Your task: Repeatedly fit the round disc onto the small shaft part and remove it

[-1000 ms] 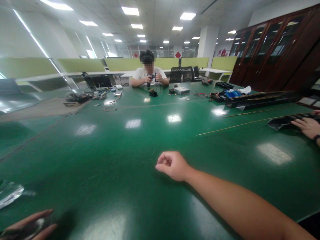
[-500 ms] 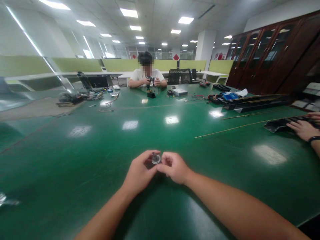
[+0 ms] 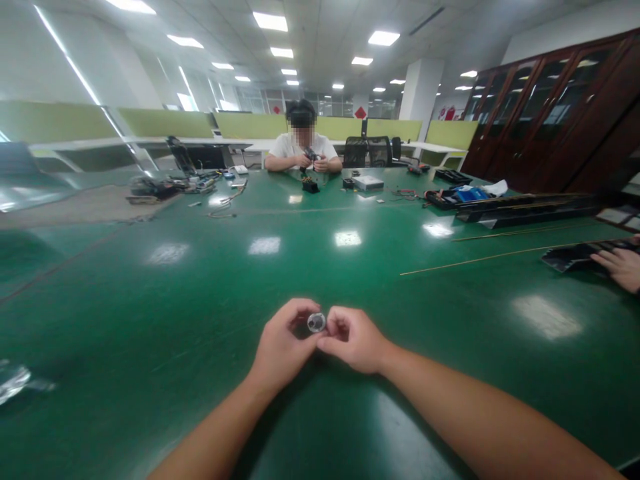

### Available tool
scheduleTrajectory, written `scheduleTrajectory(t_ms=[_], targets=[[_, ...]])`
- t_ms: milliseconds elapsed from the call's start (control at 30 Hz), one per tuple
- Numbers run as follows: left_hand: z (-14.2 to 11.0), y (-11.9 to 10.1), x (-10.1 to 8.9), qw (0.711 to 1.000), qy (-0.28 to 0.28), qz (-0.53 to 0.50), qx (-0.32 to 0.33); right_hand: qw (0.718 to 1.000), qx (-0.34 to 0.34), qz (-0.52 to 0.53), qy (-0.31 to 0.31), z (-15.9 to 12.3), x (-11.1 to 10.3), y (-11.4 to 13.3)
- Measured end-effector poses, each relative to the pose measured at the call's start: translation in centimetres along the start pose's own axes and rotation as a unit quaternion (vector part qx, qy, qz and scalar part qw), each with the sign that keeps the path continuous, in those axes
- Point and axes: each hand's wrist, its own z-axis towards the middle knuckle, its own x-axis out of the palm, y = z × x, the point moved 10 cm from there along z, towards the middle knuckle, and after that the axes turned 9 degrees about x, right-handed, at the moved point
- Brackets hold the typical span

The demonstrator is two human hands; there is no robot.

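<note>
A small round metallic piece with a bright rim and a dark middle sits between my hands, just above the green table; its exact kind is too small to tell. My left hand curves around its left side, with thumb and fingertips closed on it. On the other side, my right hand is closed in a pinch, its thumb and curled index finger against the right edge. Whether those right fingertips hold a part of it is hidden. The round face is turned up toward me.
At the left edge lies a shiny crumpled clear wrapper. A thin rod runs toward a black ridged part under another person's hand. Across the table sits a person holding a dark device. Electronic parts are piled at the far left.
The round piece has been turned, so its face shows more fully and the bit sticking up at its top no longer shows. My view has shifted slightly left.
</note>
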Motion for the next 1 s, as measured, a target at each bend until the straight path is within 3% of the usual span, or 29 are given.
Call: scheduleTrajectory(t_ms=[300, 567, 833, 1000], targets=[[0.1, -0.9, -0.5, 0.998, 0.001, 0.039, 0.042, 0.997, 0.016, 0.073, 0.012, 0.0, 0.2, -0.3], [0.4, -1.6, -1.4, 0.993, -0.014, 0.091, 0.067, 0.994, 0.046, 0.103, -0.014, 0.2, -0.5, -1.0], [0.0, 0.0, -1.1, 0.998, -0.009, 0.067, 0.014, 0.996, 0.037, 0.083, -0.018, 0.1, -0.6, -0.6], [-0.3, 1.2, -1.4, 0.999, -0.041, 0.009, -0.03, 0.996, 0.03, 0.085, -0.014, 0.0, -0.6, -0.5]])
